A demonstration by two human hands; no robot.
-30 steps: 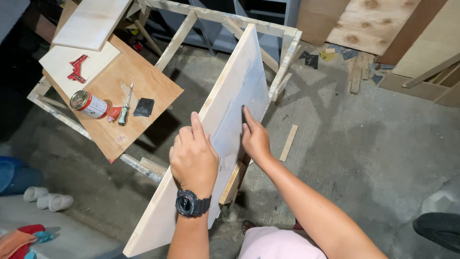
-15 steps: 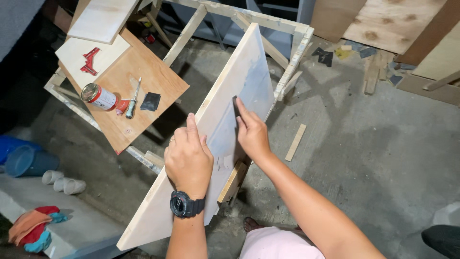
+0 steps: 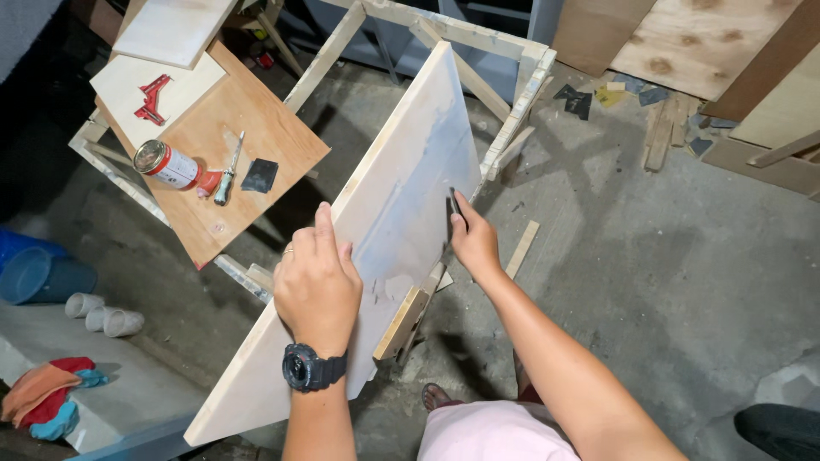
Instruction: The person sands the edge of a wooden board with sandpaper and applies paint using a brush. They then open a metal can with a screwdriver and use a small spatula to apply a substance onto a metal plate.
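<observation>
Hands of one person work on a long, pale rectangular wooden board (image 3: 401,213) that lies tilted across an open frame of light wooden slats (image 3: 512,102) above a grey concrete floor (image 3: 666,273). The left hand (image 3: 318,286), with a dark wristwatch (image 3: 313,369) on the wrist and a ring on one finger, lies on the near half of the board, its fingers curled over the left edge so that it grips the panel. The right hand (image 3: 472,243) is pinched shut on a small dark flat piece (image 3: 455,205) and presses it against the board's right edge, about midway along; what the piece is cannot be told. The board's face shows a greyish smear toward its far end. To the left, a brown plywood sheet (image 3: 231,145) resting on the frame serves as a desk: on it lie a red-and-white can (image 3: 166,164) on its side, a slim hand tool with a pale handle (image 3: 227,162) just beside it, and a dark square pad (image 3: 259,175) near the tool. Farther back on it are pale panels with a red angular clamp (image 3: 154,96). A loose wooden strip (image 3: 522,248) lies on the floor near the right hand.
</observation>
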